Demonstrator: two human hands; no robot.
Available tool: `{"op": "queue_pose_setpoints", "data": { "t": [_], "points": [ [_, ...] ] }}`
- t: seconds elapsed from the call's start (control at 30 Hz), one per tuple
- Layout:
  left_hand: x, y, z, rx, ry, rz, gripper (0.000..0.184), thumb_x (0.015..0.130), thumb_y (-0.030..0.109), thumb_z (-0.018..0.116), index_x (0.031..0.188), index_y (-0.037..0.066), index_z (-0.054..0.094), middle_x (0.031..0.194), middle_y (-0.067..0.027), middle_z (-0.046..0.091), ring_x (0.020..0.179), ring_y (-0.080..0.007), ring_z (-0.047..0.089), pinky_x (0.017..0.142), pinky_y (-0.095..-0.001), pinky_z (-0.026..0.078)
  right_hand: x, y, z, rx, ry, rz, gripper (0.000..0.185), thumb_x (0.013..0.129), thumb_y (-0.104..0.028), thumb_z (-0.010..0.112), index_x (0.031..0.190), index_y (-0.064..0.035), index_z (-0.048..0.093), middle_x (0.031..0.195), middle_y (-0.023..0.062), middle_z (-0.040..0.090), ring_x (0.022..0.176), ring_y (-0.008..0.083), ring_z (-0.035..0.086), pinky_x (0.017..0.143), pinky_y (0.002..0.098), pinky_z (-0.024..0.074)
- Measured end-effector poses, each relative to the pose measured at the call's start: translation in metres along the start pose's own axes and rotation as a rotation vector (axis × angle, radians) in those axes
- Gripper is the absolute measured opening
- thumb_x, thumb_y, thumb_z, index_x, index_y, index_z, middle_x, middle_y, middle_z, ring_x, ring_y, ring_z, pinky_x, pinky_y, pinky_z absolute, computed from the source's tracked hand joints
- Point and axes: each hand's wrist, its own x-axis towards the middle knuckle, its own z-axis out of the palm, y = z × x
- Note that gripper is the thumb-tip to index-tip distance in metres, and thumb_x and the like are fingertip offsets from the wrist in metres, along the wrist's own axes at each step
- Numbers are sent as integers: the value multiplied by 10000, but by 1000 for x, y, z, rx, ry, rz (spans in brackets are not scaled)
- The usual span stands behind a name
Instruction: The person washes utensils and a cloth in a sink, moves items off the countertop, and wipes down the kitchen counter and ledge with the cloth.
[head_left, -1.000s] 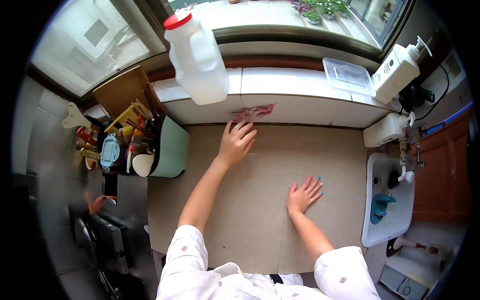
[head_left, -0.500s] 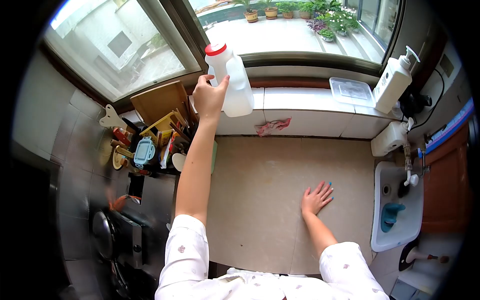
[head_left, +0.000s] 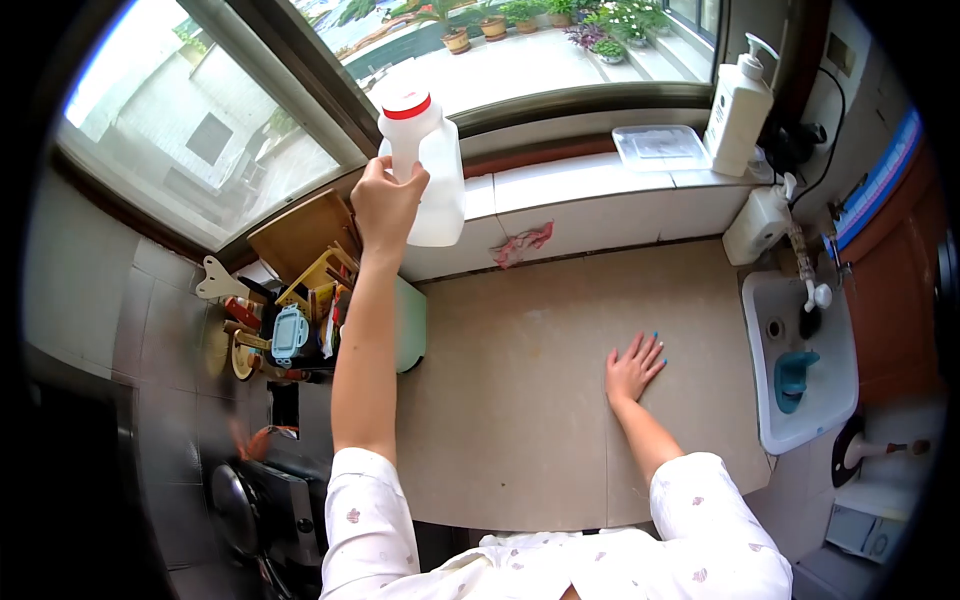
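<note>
The translucent plastic jug point(head_left: 440, 205), with its red-rimmed cap point(head_left: 406, 104), is at the tiled windowsill point(head_left: 560, 180), ahead of the person and off to their left. Its long axis runs roughly upright, cap uppermost; from here I can't tell whether its base touches the sill. Of the 2 hands, the left point(head_left: 388, 212) is the nearer: that arm reaches nearly straight out, and the fingers and thumb are curled partly closed at the jug's near side, below the cap, seemingly gripping it. The right hand point(head_left: 630, 374) is well apart from the jug, back and to its right, palm down on the countertop point(head_left: 500, 400), fingers spread wide and holding nothing. Below the jug, 1 crumpled pinkish-red cloth point(head_left: 524, 243) lies against the sill's front face, between the 2 hands.
</note>
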Motion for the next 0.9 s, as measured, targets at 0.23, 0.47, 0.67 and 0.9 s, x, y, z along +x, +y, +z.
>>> {"op": "queue_pose_setpoints", "data": {
  "t": [0.23, 0.47, 0.67, 0.9],
  "points": [
    [-73, 86, -35, 15, -257, 463, 271, 643, 98, 649, 898, 35, 582, 601, -45, 517, 522, -129, 494, 509, -249, 413, 7, 12, -20, 225, -203, -11, 728, 689, -384, 573, 1287, -72, 300, 1359, 161, 232, 1278, 334, 132, 1013, 514, 86],
    [-193, 195, 49, 15, -567, 812, 306, 594, 70, 656, 884, 52, 560, 595, -33, 471, 596, -187, 483, 588, -312, 406, 18, 160, -121, 1193, -266, 93, 300, 775, -145, 503, 1056, -41, 486, 964, 82, 597, 953, 219, 539, 844, 339, 392],
    [-312, 297, 163, -216, -651, 701, 313, 616, 155, 676, 894, 67, 561, 609, -24, 515, 627, -199, 519, 585, -313, 423, 31, 356, -150, 1042, -44, 214, 128, 791, -56, 480, 903, -21, 531, 818, 88, 626, 786, 216, 601, 700, 286, 454],
    [-447, 347, 286, -131, -907, 393, 334, 651, 240, 655, 897, 45, 540, 605, -60, 554, 619, -240, 555, 554, -351, 438, 33, 469, -163, 1061, 2, 427, 132, 808, -8, 435, 878, 15, 545, 844, 85, 621, 789, 144, 598, 705, 251, 446]
  ]
}}
